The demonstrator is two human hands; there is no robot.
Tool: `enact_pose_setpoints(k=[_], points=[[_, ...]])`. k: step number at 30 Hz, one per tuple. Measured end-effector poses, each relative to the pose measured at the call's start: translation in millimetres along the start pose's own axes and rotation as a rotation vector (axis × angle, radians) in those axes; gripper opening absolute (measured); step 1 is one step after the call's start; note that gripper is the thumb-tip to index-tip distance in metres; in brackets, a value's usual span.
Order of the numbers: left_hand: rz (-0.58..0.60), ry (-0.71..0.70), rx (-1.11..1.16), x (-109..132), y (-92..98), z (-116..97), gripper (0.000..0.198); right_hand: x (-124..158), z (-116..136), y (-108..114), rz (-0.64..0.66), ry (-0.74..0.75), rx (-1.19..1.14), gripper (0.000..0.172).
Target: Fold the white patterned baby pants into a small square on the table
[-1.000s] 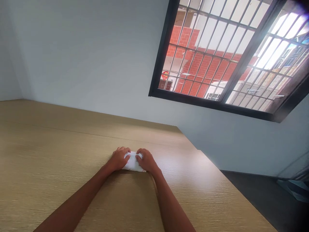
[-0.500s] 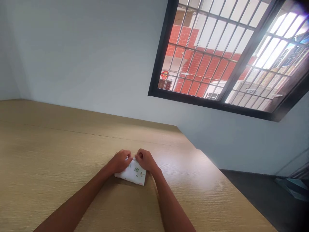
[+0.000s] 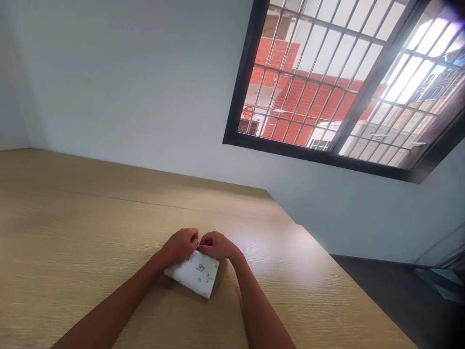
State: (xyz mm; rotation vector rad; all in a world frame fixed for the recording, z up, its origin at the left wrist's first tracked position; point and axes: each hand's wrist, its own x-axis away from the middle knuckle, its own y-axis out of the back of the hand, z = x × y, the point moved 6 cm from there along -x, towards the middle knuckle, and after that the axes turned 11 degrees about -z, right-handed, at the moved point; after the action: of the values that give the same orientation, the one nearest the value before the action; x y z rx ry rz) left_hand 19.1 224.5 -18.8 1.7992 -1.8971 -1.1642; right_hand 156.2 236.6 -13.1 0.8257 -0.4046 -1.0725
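Note:
A flat white rectangle that looks like a folded printed cloth point(image 3: 194, 274) lies tilted on the table, with small green and pinkish figures on it. Whether it is a single layer or several I cannot tell. My left hand point(image 3: 183, 243) is closed at its far left edge, fingers curled, and covers that corner. Pinched at the far edge, close to the left fingertips, is my right hand point(image 3: 215, 245). The fingertips of both hands nearly meet there, and what lies between them is too small to make out.
The wide wood-grain table point(image 3: 90, 232) has a seam running across its far part, and its right edge drops to a dark floor point(image 3: 378, 286). Behind stand a pale wall point(image 3: 127, 87) and a barred window point(image 3: 308, 92) with a black frame.
The folded cloth has turned slightly, and its near corner has shifted toward me and left. My right hand has moved left and a little nearer, closing the gap to my left hand.

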Motion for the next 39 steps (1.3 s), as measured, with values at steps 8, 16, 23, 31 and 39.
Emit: enact_pose_setpoints(k=[8,16,23,31,39], points=[[0.001,0.024,-0.092,3,-0.6,-3,0.016,0,0,-5,0.126,0.048,-0.113,0.014],[-0.006,0.043,-0.122,3,-2.6,0,0.009,-1,2,-3,0.034,0.076,-0.221,0.009],[0.005,0.066,-0.1,4,-0.9,-4,0.012,0,0,-7,0.11,0.028,-0.243,0.014],[-0.006,0.074,-0.125,3,-2.5,-3,0.012,1,2,-4,0.101,0.048,-0.018,0.03],[0.002,0.064,-0.084,3,-2.3,-2,0.013,5,10,-5,0.161,0.142,0.003,0.036]])
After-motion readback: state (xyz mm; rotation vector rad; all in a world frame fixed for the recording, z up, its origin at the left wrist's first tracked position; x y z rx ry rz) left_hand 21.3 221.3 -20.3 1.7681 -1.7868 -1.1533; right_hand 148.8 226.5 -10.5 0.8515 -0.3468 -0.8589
